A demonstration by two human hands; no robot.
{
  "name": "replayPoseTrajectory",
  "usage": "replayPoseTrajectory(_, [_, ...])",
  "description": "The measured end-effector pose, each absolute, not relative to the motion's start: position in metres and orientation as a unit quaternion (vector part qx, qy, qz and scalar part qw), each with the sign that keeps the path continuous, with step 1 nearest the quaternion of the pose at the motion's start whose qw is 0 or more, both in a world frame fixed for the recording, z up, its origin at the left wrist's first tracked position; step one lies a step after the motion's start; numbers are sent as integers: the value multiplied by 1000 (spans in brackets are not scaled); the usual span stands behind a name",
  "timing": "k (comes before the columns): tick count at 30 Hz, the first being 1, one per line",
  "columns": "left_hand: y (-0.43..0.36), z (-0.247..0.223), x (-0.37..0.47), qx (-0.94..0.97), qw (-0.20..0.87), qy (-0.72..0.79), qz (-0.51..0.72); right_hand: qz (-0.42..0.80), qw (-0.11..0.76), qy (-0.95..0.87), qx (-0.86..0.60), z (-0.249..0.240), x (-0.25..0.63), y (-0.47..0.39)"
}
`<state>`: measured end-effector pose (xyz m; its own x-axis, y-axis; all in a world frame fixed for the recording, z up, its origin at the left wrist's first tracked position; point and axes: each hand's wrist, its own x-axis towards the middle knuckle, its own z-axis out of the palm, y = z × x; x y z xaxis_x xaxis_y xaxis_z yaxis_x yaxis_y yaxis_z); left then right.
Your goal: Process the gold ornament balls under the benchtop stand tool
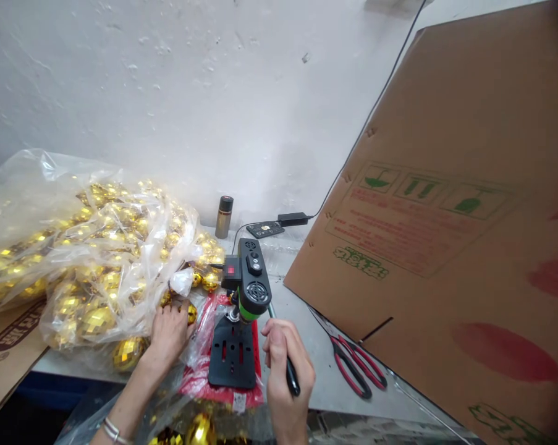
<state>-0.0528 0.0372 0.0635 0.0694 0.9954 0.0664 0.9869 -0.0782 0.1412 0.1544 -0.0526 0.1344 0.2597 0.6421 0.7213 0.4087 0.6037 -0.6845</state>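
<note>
My left hand (170,330) reaches to the edge of the clear plastic bag, its fingers curled on a small gold mirrored ball (192,313). My right hand (288,371) is wrapped round a black-handled lever (292,377) at the right side of a small bench drill press (255,278). The press has a black and green body and a black slotted base plate (232,355), which stands on red plastic (198,377). The big clear bag (144,247) at the left is full of gold balls. A larger gold ball (129,353) lies left of my left wrist.
Red-handled scissors (357,364) lie right of my right hand, beside a large leaning cardboard box (422,216). A bottle (224,216), a power adapter (292,219) and a black patterned item (266,229) sit by the wall. More gold balls (201,429) show at the bottom edge.
</note>
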Motion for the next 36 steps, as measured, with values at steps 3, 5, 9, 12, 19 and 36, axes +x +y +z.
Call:
replayPoseTrajectory(3, [41, 56, -50, 748, 58, 657, 80, 82, 661, -607, -434, 135, 155, -53])
replayPoseTrajectory(5, [42, 51, -51, 752, 120, 630, 151, 85, 660, -607, -435, 136, 156, -53])
replayPoseTrajectory(9, [37, 54, -52, 678, 281, 574, 362, 96, 657, -603, -441, 146, 155, -51])
replayPoseTrajectory(12, [25, 62, -45, 596, 416, 535, 431, 95, 659, -602, -441, 156, 154, -48])
replayPoseTrajectory(19, [0, 36, -3, 506, 533, 537, 415, 83, 655, -616, -430, 163, 156, -47])
replayPoseTrajectory(36, [-14, 11, -7, 486, 540, 552, 410, 82, 647, -629, -423, 159, 156, -53])
